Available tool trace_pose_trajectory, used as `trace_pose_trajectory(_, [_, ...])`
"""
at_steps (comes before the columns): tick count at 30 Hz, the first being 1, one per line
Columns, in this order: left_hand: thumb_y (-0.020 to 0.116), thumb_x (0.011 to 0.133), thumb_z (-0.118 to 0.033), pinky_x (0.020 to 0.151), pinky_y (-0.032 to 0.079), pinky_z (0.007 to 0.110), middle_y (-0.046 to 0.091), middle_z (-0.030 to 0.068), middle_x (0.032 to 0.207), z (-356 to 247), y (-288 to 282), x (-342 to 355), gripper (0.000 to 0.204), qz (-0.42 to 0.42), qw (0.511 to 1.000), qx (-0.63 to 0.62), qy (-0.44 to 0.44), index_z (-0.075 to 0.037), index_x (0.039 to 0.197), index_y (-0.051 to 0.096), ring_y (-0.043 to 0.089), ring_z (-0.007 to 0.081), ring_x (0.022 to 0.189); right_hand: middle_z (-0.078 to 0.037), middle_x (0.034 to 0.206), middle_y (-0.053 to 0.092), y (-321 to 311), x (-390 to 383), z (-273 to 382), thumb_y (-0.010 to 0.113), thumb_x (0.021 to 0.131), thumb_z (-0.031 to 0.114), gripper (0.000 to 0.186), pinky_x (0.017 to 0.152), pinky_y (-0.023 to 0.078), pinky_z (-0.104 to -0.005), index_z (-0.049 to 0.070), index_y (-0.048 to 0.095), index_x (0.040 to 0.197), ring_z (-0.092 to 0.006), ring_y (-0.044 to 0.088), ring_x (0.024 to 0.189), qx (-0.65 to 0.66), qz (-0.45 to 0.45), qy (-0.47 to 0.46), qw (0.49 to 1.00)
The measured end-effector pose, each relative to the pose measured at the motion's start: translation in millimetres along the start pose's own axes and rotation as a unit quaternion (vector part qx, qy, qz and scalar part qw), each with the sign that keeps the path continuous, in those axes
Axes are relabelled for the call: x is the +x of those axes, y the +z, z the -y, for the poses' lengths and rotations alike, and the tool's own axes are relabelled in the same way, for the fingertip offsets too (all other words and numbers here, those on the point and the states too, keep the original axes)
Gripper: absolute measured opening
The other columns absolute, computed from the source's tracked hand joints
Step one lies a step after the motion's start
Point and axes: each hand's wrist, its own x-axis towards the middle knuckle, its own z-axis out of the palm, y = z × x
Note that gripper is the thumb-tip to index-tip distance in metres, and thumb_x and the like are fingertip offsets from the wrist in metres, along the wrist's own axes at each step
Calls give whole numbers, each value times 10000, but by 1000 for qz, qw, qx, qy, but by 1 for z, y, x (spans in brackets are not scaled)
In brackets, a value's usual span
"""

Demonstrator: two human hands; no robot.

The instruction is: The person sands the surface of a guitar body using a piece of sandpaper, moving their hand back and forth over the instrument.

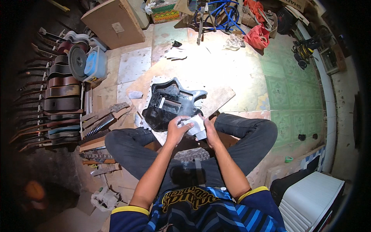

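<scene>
While we sit cross-legged on the floor (247,73), our left hand (176,129) and right hand (208,129) are both closed on one folded white sheet (195,125), likely sandpaper, held just above our lap at the near edge of the one black guitar body (170,104) lying on a board (220,96). We judge the sheet could tear or slip if pulled unevenly, or scuff the body's finish. One sheet, one body, two hands; guitar necks (102,120) lie to our left, too overlapped to count.
</scene>
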Motion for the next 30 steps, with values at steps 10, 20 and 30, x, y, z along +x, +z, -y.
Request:
trace_pose_trajectory(10, [900,810,-190,856,504,293,707,85,1083,-10,19,-1,400,-54,988,129,70,7,1129,762,623,146,998,-34,1057,717,-17,0,-18,399,1062,649,650,491,461,-235,91,610,1319,-86,651,733,-10,102,73,992])
trace_pose_trajectory(20, [811,909,-133,964,501,295,694,69,1157,0,12,-13,390,-28,995,-93,-33,18,1248,691,630,142,1065,-10,1005,713,-2,1,-3,554,1049,512,494,586,510,-242,99,614,1314,-90,677,791,69,51,83,993])
trace_pose_trajectory(30, [809,903,-96,955,512,293,708,70,1155,4,0,-11,402,19,998,-61,-30,18,1268,685,640,139,1045,-82,1252,690,-6,-1,-8,554,1058,450,538,917,551,-345,61,542,1429,-195,687,1077,98,59,96,989])
